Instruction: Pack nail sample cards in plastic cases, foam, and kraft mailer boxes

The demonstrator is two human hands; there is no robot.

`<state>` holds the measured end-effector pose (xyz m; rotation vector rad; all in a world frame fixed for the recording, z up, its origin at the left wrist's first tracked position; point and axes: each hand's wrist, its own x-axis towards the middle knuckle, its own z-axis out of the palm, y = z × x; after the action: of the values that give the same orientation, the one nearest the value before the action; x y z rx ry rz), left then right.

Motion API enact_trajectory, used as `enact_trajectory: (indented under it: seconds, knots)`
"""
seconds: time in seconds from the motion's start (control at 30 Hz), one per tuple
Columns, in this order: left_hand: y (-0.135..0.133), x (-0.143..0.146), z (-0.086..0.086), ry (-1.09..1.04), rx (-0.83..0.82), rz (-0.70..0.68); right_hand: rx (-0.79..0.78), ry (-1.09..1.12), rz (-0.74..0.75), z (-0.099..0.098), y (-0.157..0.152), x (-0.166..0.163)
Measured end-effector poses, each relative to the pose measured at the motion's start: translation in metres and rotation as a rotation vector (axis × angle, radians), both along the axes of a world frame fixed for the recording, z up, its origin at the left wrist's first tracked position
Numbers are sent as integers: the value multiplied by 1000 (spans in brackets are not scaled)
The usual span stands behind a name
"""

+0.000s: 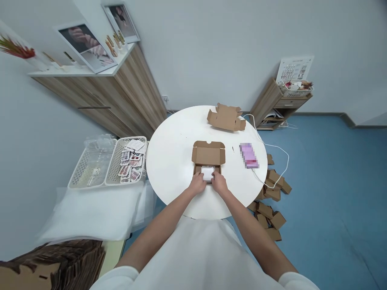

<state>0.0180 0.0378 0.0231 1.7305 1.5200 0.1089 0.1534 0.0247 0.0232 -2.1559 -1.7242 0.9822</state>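
Note:
A small brown cardboard box [208, 155] lies open on the round white table [175, 153], its lid flipped back away from me. A white padded item [208, 172] sits inside the box. My left hand [197, 184] and my right hand [219, 183] rest at the box's near edge, one on each side of the white item. The fingers of both hands curl in and press on that item. A second cardboard box [226, 118], unfolded and flat, lies at the table's far side.
A pink phone [249, 155] on a white cable [272, 146] lies right of the box. Two white baskets [109, 163] with small cards stand on the left. Folded cardboard boxes [270, 201] lie on the blue floor. Wooden cabinets stand against the wall.

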Motion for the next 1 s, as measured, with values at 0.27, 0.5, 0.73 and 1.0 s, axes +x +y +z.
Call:
enact_trajectory:
  seconds: [0.27, 0.5, 0.73, 1.0]
  knots:
    - [10, -18, 10, -289, 275, 215, 287, 173, -53, 12, 10, 34]
    - [59, -42, 25, -514, -30, 582, 0, 635, -483, 18, 61, 81]
    - [67, -39, 34, -700, -157, 539, -22, 856, -310, 26, 73, 70]
    - [46, -50, 32, -654, -149, 533, 37, 814, -201, 31, 44, 73]
